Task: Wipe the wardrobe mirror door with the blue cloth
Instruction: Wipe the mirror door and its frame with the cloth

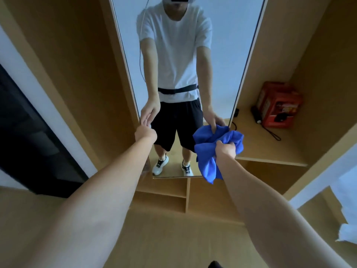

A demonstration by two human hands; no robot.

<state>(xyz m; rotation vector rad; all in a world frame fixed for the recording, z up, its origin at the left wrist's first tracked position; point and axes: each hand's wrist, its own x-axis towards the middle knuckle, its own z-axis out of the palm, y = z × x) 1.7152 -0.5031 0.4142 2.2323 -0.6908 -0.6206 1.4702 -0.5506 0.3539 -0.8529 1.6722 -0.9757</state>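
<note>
The tall wardrobe mirror door point(222, 55) stands straight ahead and reflects a person in a white shirt and black shorts. My right hand point(226, 148) grips the bunched blue cloth point(207, 161) against the glass near the door's lower right edge; part of the cloth hangs down below my wrist. My left hand point(145, 134) holds the door's left edge low down, its fingers curled round the edge and mostly hidden from view.
Wooden wardrobe panels flank the mirror. An open shelf point(270, 151) on the right holds a red box point(278, 105), a black cylinder with a strap point(257, 116) and a small black item. Low cubbies point(164, 198) sit under the door. A dark panel point(29, 132) is at left.
</note>
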